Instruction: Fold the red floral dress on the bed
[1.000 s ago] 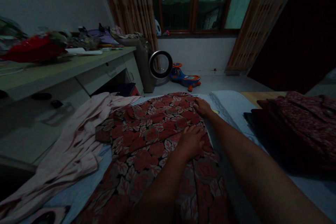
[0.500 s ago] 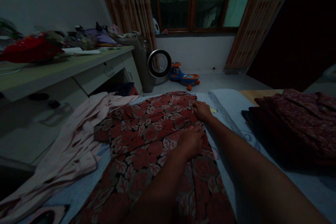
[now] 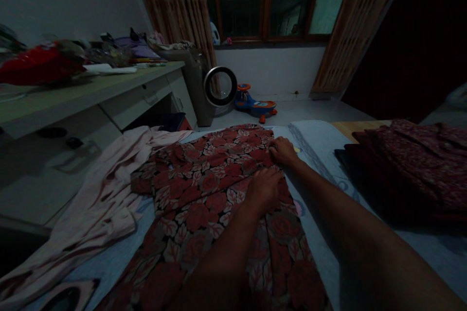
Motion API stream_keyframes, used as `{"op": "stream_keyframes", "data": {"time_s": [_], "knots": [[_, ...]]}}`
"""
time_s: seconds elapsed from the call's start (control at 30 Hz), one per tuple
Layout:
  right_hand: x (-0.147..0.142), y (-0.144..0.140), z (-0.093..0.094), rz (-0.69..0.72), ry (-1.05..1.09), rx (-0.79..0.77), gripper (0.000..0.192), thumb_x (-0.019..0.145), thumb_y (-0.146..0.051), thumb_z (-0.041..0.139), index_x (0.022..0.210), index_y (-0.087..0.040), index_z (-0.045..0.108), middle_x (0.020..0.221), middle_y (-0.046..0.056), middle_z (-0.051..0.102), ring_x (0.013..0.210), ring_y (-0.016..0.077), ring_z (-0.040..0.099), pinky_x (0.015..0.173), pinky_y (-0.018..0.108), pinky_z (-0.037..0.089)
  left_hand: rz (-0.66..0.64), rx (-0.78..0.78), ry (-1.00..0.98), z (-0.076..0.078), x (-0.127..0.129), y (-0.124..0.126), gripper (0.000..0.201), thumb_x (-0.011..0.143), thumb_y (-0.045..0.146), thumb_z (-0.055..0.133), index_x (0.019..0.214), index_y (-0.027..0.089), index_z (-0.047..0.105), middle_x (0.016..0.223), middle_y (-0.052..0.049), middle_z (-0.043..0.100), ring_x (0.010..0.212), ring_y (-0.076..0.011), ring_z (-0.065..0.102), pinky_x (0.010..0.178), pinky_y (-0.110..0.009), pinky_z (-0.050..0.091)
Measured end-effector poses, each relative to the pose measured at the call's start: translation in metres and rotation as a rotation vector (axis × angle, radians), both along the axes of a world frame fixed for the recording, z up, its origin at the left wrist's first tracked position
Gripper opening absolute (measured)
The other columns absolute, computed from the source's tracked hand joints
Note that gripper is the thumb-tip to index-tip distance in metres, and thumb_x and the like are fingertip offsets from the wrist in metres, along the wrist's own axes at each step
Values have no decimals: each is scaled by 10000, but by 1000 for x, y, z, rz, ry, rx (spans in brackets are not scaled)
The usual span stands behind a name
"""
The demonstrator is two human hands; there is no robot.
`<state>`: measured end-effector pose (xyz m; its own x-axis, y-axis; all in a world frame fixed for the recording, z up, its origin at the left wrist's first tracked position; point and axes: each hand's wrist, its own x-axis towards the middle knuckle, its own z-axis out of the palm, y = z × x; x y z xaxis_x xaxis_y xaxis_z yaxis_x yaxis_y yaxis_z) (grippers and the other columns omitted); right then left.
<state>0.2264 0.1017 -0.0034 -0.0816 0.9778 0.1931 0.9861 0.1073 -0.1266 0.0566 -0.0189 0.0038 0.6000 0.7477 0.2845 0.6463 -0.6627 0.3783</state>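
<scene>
A red floral dress (image 3: pixel 197 214) with pale leaves on a dark ground lies spread over the light blue bed cover, a short sleeve pointing left. At its right edge, near the far end, my right hand (image 3: pixel 282 151) is closed with the fingers curled on the cloth. My left hand (image 3: pixel 264 188) sits closer to me on the same side, fingers bent and gripping the fabric; its fingertips are partly hidden. Both hands are close together. A pale pink garment (image 3: pixel 105 189) lies crumpled along the dress's left side.
Folded dark red clothes (image 3: pixel 419 175) are stacked at the right on the bed cover (image 3: pixel 317 143). A cluttered desk (image 3: pixel 109 90) runs along the left wall. Beyond the bed stand a washing machine with its round door (image 3: pixel 221 86) open and a blue ride-on toy (image 3: pixel 253 104).
The view has tilted slightly. My left hand has shifted a little away from me along the dress; my right hand stays at the right edge. The dress lies nearly the same.
</scene>
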Motion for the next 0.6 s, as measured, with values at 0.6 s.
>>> {"op": "stream_keyframes", "data": {"time_s": [0.6], "knots": [[11, -46, -15, 171, 22, -39, 437, 943, -258, 447, 1366, -245, 554, 1420, 73, 591, 1275, 254, 525, 1033, 390, 376, -132, -15, 37, 8, -1, -11, 149, 912, 213, 578, 1012, 212, 688, 1075, -47, 685, 1062, -224, 579, 974, -366, 449]]}}
